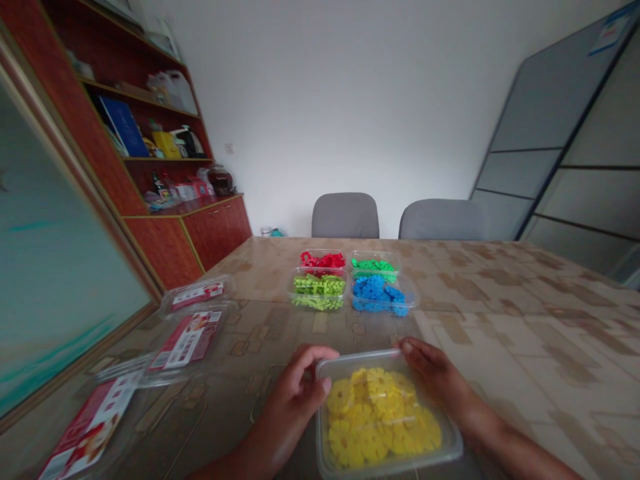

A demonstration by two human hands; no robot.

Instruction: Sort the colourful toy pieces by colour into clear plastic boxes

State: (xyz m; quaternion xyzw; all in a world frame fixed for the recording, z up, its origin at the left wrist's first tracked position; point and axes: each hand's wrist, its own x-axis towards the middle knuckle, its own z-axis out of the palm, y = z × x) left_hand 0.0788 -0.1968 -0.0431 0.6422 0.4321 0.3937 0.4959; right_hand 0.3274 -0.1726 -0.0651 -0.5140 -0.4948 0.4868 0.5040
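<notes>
- Your clear container point(360, 358), with yellow pieces point(383, 417) in it, was at the near side of the table point(500, 373), between your two hands.
- Your left hand point(295, 393) gripped its far left corner, thumb against the side and fingers bent round the rim.
- Your right hand point(435, 373) grasped the far right corner, the thumb at the rim; its other fingers were partly hidden.
- Beyond it stood four clear tubs point(411, 293) in two rows: lime pieces point(319, 293) and blue pieces point(379, 295) nearer you, red pieces point(323, 259) and green pieces point(375, 269) behind.
- The tabletop under them had a tan and brown pattern of overlapping rectangles.
- Along your left lay clear plastic packaging point(187, 339) with red-and-white labels.
- Past the far edge, two grey chairs point(345, 215) faced you before a plain white wall point(340, 100).
- Left of that was a reddish wooden shelf unit point(195, 240), holding a blue folder point(124, 127) and white jugs point(183, 92); nearer you ran a pale teal panel point(60, 253).
- On your right rose a grey cabinet point(527, 107) with dark seams.
</notes>
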